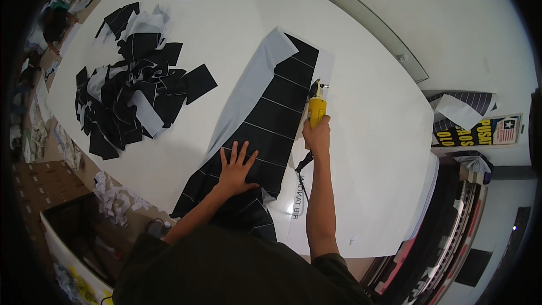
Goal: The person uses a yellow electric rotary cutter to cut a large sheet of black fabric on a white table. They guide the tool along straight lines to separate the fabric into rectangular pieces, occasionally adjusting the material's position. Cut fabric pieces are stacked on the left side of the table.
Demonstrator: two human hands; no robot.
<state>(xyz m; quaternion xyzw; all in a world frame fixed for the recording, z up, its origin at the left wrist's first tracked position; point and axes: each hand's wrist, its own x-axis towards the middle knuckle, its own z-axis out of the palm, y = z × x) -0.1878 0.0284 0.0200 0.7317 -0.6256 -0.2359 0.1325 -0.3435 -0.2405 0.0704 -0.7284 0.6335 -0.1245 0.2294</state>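
**A:** Right hand (317,135) is wrapped tight round the yellow cutter (316,108), fingers closed on its body, blade end pointing up the black fabric strip (276,118). Black cord (302,169) trails back along the forearm.

**B:** And the left hand (237,168)?

**A:** Flat, fingers spread, gripping nothing, pressing down on the lower part of that strip. The strip runs diagonally across the white table (372,135), marked with thin pale lines. Pile of cut black and white pieces (135,87) sits well apart on the left.
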